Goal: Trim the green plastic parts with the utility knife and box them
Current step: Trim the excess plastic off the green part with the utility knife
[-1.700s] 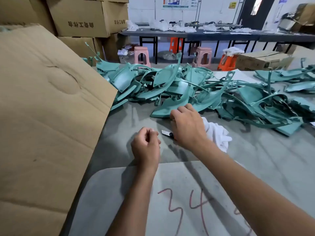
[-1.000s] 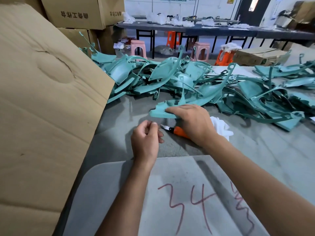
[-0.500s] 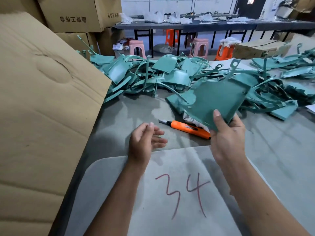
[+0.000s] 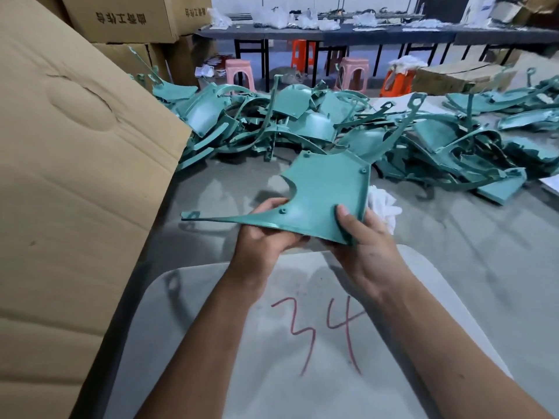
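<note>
One green plastic part is held above the numbered board, left hand and right hand pinching its near edge. It looks light and stiff, the thin spike bendable; best held by the broad panel. Pile of parts lies beyond.

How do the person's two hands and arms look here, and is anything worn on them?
Both forearms are bare up to the bottom edge of the picture; no sleeve shows. The left hand and the right hand wear no gloves, and no ring, watch or wristband is visible. A few small dark specks mark the back of the right hand. The nail of the right thumb is short.
</note>
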`<move>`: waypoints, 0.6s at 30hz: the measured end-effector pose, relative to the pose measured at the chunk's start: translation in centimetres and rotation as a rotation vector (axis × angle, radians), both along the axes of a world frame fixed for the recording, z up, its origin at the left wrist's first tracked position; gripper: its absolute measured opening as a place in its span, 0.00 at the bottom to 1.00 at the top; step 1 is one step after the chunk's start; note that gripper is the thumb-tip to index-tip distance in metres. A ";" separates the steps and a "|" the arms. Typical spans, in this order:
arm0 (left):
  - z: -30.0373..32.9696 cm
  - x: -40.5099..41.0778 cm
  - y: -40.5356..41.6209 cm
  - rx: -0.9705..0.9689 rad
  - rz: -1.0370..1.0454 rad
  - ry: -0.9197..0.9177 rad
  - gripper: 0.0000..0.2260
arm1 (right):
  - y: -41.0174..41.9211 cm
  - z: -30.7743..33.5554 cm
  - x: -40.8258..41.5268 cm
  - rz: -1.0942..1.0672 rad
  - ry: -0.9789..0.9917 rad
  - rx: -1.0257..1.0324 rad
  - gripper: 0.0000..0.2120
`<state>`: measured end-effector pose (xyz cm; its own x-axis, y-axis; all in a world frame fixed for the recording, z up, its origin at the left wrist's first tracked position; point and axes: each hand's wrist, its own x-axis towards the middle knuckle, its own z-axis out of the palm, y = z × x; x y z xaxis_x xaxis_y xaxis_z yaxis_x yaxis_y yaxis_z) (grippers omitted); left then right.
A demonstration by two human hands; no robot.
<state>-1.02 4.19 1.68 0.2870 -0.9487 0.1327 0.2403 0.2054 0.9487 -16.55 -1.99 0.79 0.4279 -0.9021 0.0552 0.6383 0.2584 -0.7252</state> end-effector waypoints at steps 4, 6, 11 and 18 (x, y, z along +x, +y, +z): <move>-0.2 0.7 0.4 -0.013 -0.142 0.125 0.20 | -0.1 -0.6 0.4 -0.135 0.417 -0.252 0.11; 0.1 0.7 0.3 -0.025 -0.017 0.122 0.17 | -0.5 -0.6 -0.1 -0.271 0.737 -0.559 0.10; 0.2 3.3 0.3 -0.066 0.188 -0.174 0.08 | -3.3 -0.8 -1.9 -0.538 1.384 -0.993 0.11; -0.5 4.7 0.5 0.026 0.119 -0.310 0.10 | -4.4 -0.9 -3.1 -0.375 1.748 -0.923 0.15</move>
<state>3.70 4.67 1.20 0.3456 -0.9151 0.2078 -0.0853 0.1899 0.9781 -19.62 -6.41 -0.15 0.3566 -0.8919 0.2781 -0.8427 -0.4356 -0.3165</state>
